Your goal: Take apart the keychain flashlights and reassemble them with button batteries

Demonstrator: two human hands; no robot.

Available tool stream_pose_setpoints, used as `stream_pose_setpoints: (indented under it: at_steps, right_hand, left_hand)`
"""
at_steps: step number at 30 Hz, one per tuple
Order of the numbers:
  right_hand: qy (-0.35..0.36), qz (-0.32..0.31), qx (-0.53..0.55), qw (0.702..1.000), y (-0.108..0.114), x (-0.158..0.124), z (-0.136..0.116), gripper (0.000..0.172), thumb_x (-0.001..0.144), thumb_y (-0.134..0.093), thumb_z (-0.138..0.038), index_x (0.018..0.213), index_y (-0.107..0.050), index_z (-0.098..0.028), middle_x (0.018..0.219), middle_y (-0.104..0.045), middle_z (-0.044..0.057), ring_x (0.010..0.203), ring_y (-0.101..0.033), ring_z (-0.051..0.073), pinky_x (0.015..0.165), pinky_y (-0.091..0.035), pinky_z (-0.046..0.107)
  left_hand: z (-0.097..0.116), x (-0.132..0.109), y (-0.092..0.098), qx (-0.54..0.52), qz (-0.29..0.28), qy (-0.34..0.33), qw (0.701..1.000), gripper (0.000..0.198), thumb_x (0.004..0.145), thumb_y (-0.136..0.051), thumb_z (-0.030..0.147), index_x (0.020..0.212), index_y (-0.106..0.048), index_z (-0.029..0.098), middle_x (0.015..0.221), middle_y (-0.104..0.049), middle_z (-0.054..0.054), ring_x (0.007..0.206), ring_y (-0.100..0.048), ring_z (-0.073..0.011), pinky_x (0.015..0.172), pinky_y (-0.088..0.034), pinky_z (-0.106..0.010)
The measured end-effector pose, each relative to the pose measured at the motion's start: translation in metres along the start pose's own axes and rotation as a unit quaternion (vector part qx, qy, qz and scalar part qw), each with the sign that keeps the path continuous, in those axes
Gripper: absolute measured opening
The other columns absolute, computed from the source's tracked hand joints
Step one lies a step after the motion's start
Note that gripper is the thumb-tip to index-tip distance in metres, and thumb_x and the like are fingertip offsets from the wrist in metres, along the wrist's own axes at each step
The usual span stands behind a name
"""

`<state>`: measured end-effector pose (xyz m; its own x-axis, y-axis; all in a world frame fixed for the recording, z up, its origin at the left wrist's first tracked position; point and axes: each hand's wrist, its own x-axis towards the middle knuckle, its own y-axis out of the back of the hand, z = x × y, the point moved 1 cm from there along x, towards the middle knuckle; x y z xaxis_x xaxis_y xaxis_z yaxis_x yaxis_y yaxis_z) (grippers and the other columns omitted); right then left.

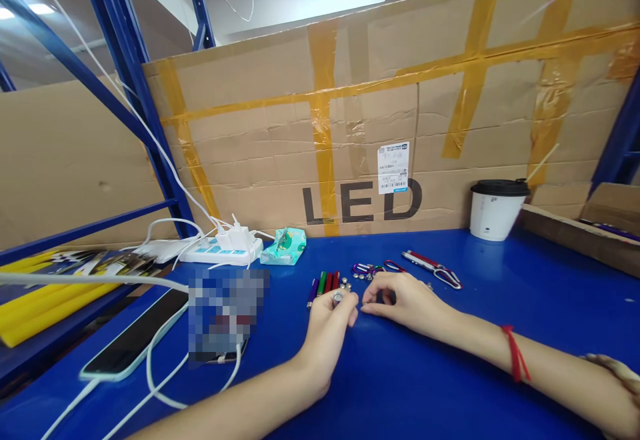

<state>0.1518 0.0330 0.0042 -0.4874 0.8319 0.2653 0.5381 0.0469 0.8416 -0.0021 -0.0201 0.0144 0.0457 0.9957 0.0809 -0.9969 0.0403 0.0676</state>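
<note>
My left hand [325, 333] is closed around a small tube [339, 298] whose round silver end points up between thumb and fingers. Just to its right, my right hand [405, 300] has thumb and fingertips pinched together; what they hold, if anything, is too small to make out. Behind my left hand lie a purple tube [313, 292], a green tube [321, 284] and red tubes [333, 283], side by side. Small silver round pieces [345, 283] are beside them. Coloured carabiners [365, 269] lie behind my right hand, partly hidden by it.
Finished-looking red and silver pens or torches [425, 261] lie with a carabiner [449, 278] at back right. A lidded paper cup [497, 212] stands farther right. Left are a phone [135, 337], white cables, a power strip [200, 252] and a green packet [284, 247]. Cardboard [250, 160] walls the back.
</note>
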Motion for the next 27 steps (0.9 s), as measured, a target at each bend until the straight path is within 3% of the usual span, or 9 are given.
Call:
stream_pose_setpoints:
  at_steps: [5, 8, 11, 14, 16, 20, 23, 27]
  right_hand:
    - [0.034, 0.014, -0.021, 0.999, 0.002, -0.005, -0.007, 0.009, 0.083, -0.059, -0.024, 0.083, -0.068, -0.024, 0.085, -0.065, -0.001, 0.063, -0.058, 0.013, 0.053, -0.038, 0.022]
    - [0.036, 0.042, -0.005, 0.998, 0.003, -0.007, -0.009, 0.008, 0.083, -0.060, -0.023, 0.081, -0.068, -0.024, 0.082, -0.067, -0.002, 0.065, -0.060, 0.015, 0.056, -0.041, 0.023]
    - [0.068, 0.130, 0.053, 0.988, 0.006, -0.010, -0.013, 0.011, 0.085, -0.059, -0.027, 0.083, -0.069, -0.022, 0.081, -0.068, 0.000, 0.067, -0.062, 0.016, 0.061, -0.046, 0.025]
    - [0.126, 0.239, 0.106, 0.957, 0.010, -0.017, -0.022, 0.019, 0.089, -0.054, -0.032, 0.086, -0.069, -0.021, 0.083, -0.069, 0.003, 0.070, -0.063, 0.017, 0.065, -0.050, 0.026]
    - [0.168, 0.273, 0.121, 0.939, 0.011, -0.022, -0.029, 0.022, 0.091, -0.050, -0.033, 0.087, -0.069, -0.021, 0.085, -0.069, 0.003, 0.073, -0.064, 0.017, 0.067, -0.052, 0.026]
    - [0.233, 0.274, 0.146, 0.922, 0.008, -0.031, -0.040, 0.020, 0.092, -0.051, -0.029, 0.088, -0.068, -0.020, 0.084, -0.069, 0.003, 0.077, -0.064, 0.014, 0.070, -0.052, 0.022]
    - [0.241, 0.261, 0.154, 0.922, 0.007, -0.032, -0.041, 0.015, 0.090, -0.056, -0.027, 0.088, -0.068, -0.020, 0.084, -0.069, 0.003, 0.076, -0.065, 0.014, 0.071, -0.053, 0.023]
    - [0.247, 0.235, 0.164, 0.926, 0.005, -0.032, -0.040, 0.012, 0.088, -0.058, -0.026, 0.088, -0.069, -0.019, 0.082, -0.068, 0.004, 0.075, -0.064, 0.015, 0.070, -0.054, 0.024]
  left_hand:
    - [0.001, -0.003, 0.000, 0.000, 0.011, 0.017, 1.000, 0.028, 0.063, -0.048, 0.041, 0.054, -0.034, 0.018, 0.058, -0.032, 0.003, 0.058, -0.027, -0.0117, 0.057, -0.023, -0.025]
    - [0.002, -0.006, -0.001, 0.005, -0.011, 0.025, 1.000, 0.027, 0.065, -0.047, 0.041, 0.058, -0.035, 0.018, 0.062, -0.034, 0.003, 0.061, -0.029, -0.0116, 0.057, -0.024, -0.024]
    - [0.003, -0.008, -0.003, 0.004, -0.055, 0.047, 0.997, 0.030, 0.067, -0.048, 0.045, 0.064, -0.037, 0.018, 0.062, -0.036, 0.004, 0.058, -0.029, -0.0103, 0.053, -0.022, -0.022]
    - [0.001, -0.010, -0.005, -0.016, -0.114, 0.076, 0.990, 0.030, 0.069, -0.047, 0.046, 0.066, -0.034, 0.019, 0.053, -0.032, 0.007, 0.049, -0.022, -0.0088, 0.047, -0.015, -0.024]
    - [0.000, -0.011, -0.006, -0.020, -0.140, 0.081, 0.987, 0.030, 0.069, -0.048, 0.044, 0.063, -0.031, 0.020, 0.049, -0.026, 0.008, 0.047, -0.017, -0.0080, 0.046, -0.011, -0.024]
    - [-0.002, -0.013, -0.006, 0.021, -0.153, 0.039, 0.987, 0.031, 0.068, -0.051, 0.036, 0.053, -0.029, 0.019, 0.046, -0.021, 0.008, 0.046, -0.015, -0.0069, 0.046, -0.012, -0.025]
    - [-0.003, -0.013, -0.007, 0.042, -0.147, -0.002, 0.988, 0.034, 0.067, -0.050, 0.030, 0.047, -0.025, 0.019, 0.045, -0.021, 0.007, 0.048, -0.017, -0.0073, 0.048, -0.015, -0.025]
    - [-0.003, -0.013, -0.008, 0.045, -0.128, -0.007, 0.991, 0.035, 0.067, -0.050, 0.028, 0.046, -0.023, 0.019, 0.047, -0.020, 0.007, 0.049, -0.017, -0.0078, 0.048, -0.015, -0.025]
